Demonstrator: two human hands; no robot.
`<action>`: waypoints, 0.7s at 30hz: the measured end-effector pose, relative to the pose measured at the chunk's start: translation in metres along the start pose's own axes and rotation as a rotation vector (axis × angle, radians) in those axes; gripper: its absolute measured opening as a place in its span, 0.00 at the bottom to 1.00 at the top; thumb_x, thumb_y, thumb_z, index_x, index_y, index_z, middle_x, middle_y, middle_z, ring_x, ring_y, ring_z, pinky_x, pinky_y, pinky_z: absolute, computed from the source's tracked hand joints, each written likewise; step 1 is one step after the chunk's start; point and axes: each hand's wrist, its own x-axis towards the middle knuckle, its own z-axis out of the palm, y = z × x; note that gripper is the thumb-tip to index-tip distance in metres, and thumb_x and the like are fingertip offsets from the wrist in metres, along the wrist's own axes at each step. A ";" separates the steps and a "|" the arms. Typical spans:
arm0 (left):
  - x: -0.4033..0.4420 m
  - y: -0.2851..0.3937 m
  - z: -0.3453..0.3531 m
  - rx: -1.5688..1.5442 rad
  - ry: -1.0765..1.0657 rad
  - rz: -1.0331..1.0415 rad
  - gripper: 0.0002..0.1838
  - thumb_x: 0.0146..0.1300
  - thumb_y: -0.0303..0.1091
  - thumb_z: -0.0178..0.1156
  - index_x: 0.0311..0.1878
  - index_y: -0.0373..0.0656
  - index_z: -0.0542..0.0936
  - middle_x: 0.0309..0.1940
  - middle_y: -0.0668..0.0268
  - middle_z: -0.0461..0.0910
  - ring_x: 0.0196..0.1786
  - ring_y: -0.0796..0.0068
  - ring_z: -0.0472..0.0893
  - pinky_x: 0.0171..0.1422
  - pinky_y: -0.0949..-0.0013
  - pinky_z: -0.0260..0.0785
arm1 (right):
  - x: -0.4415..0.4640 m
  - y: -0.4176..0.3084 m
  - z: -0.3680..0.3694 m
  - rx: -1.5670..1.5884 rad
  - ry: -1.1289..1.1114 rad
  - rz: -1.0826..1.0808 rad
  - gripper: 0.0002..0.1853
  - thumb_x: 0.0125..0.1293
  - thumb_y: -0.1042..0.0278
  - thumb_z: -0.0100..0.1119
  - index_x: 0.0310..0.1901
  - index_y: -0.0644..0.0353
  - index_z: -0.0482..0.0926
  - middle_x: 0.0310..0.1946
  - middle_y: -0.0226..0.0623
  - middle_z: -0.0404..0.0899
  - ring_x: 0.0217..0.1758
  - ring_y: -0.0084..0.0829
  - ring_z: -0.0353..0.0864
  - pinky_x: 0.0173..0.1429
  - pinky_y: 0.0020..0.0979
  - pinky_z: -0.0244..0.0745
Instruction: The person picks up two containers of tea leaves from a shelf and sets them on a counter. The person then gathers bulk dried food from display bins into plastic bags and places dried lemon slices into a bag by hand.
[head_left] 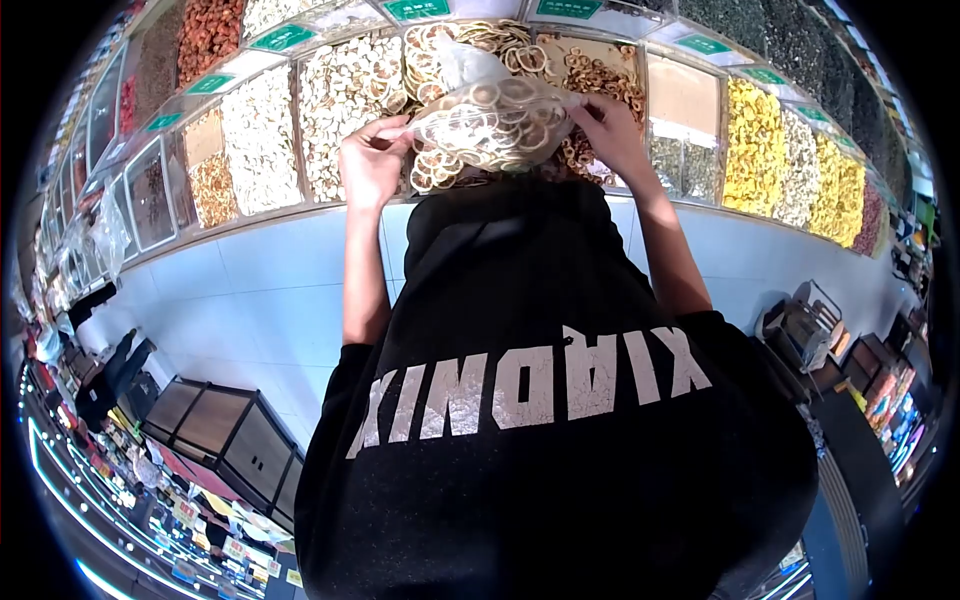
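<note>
A clear plastic bag (495, 125) filled with pale dried slices is stretched between my two hands, above a bin of similar ring-shaped slices (437, 168). On the left, my left hand (374, 160) pinches one end of the bag between thumb and fingers. My right hand (607, 132) grips the opposite end with its fingertips. Behind the bag's upper edge, a whitish crumpled plastic piece (470, 64) rests over the slices.
Bins of white pieces (260, 140) lie to the left. To the right are brown rings (600, 75), a bin with a cardboard-coloured sheet (684, 100) and yellow dried goods (755, 145). Green labels (284, 37) line the dividers. A dark cabinet (225, 435) stands lower left.
</note>
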 end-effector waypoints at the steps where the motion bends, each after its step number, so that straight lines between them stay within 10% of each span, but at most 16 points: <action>1: -0.003 0.011 -0.004 0.042 -0.014 0.011 0.12 0.63 0.25 0.70 0.50 0.38 0.88 0.33 0.65 0.89 0.34 0.84 0.82 0.41 0.77 0.75 | 0.000 -0.008 -0.004 -0.031 0.011 -0.036 0.14 0.72 0.60 0.60 0.39 0.64 0.83 0.20 0.41 0.78 0.22 0.32 0.74 0.31 0.35 0.67; 13: 0.009 0.058 -0.022 0.442 0.046 0.030 0.09 0.62 0.36 0.71 0.45 0.49 0.91 0.28 0.63 0.88 0.27 0.75 0.84 0.37 0.69 0.76 | 0.014 -0.046 -0.019 -0.309 -0.033 -0.150 0.16 0.74 0.57 0.58 0.40 0.65 0.81 0.22 0.45 0.78 0.30 0.42 0.82 0.38 0.42 0.74; 21: 0.025 0.006 -0.009 0.379 0.009 0.355 0.28 0.58 0.33 0.76 0.62 0.41 0.81 0.53 0.55 0.83 0.48 0.68 0.85 0.50 0.66 0.80 | 0.015 -0.029 -0.007 -0.225 0.140 -0.116 0.39 0.65 0.50 0.69 0.72 0.57 0.65 0.68 0.54 0.65 0.42 0.39 0.88 0.52 0.39 0.83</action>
